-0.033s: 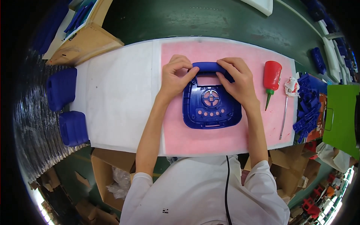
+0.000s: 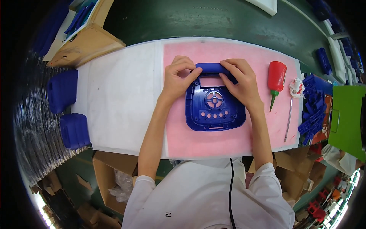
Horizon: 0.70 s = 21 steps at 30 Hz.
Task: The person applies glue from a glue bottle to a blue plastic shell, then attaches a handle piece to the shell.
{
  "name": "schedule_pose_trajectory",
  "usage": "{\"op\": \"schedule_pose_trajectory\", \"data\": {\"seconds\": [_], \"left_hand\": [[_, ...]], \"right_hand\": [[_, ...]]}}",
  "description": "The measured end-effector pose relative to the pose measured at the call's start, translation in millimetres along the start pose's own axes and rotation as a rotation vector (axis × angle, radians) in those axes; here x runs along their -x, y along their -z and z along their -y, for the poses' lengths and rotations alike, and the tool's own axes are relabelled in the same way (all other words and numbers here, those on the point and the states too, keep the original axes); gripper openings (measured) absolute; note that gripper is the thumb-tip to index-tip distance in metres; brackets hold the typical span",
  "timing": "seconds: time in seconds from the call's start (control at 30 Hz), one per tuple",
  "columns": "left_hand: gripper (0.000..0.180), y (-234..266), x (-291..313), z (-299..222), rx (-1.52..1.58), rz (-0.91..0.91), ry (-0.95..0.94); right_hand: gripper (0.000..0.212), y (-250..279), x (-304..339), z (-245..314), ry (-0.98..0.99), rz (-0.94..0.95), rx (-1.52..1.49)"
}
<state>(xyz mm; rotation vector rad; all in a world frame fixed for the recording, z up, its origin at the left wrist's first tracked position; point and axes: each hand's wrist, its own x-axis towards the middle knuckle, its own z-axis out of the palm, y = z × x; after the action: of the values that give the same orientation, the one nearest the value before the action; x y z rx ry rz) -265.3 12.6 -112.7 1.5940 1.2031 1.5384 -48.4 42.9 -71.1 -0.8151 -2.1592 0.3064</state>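
Note:
A dark blue plastic housing (image 2: pixel 194 113) lies on the pink sheet in front of me, its hollow, ribbed inside facing up. It has a round spoked opening and a row of small holes. Along its far side runs a smooth blue handle grip (image 2: pixel 211 68). My left hand (image 2: pixel 178 79) pinches the left end of this grip between thumb and fingers. At the right end, my right hand (image 2: pixel 243 82) closes thumb and fingers on the same grip. The hands partly hide both ends, so I cannot tell how the grip joins the housing.
Right of my right hand lie a red bottle (image 2: pixel 276 76) with a green nozzle, a thin metal rod (image 2: pixel 288 120) and a red-stained white wad (image 2: pixel 296 88). Small blue parts (image 2: pixel 314 114) are heaped at the right edge. Two blue pieces (image 2: pixel 74 131) sit left, near a wooden box (image 2: pixel 85 44).

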Motion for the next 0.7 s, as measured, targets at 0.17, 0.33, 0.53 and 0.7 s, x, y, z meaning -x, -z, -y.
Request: {"op": "schedule_pose_trajectory", "data": {"seconds": [0.17, 0.33, 0.53, 0.7], "left_hand": [[0.011, -1.5, 3.6, 1.2, -0.001, 0.000, 0.113], [0.015, -0.4, 2.1, -2.6, -0.122, 0.019, 0.081], [0.020, 0.0, 2.4, 1.2, -0.163, -0.019, 0.085], [0.023, -1.4, -0.1, -5.2, -0.169, 0.019, 0.106]], "right_hand": [[0.033, -8.9, 8.8, -5.0, -0.055, 0.001, -0.023], [0.033, -6.6, 10.3, -5.7, -0.069, 0.013, -0.012], [0.030, -8.9, 10.5, -6.3, -0.084, 0.034, -0.008], [0.028, -8.0, 10.4, -6.2, -0.099, 0.050, 0.001]]}}
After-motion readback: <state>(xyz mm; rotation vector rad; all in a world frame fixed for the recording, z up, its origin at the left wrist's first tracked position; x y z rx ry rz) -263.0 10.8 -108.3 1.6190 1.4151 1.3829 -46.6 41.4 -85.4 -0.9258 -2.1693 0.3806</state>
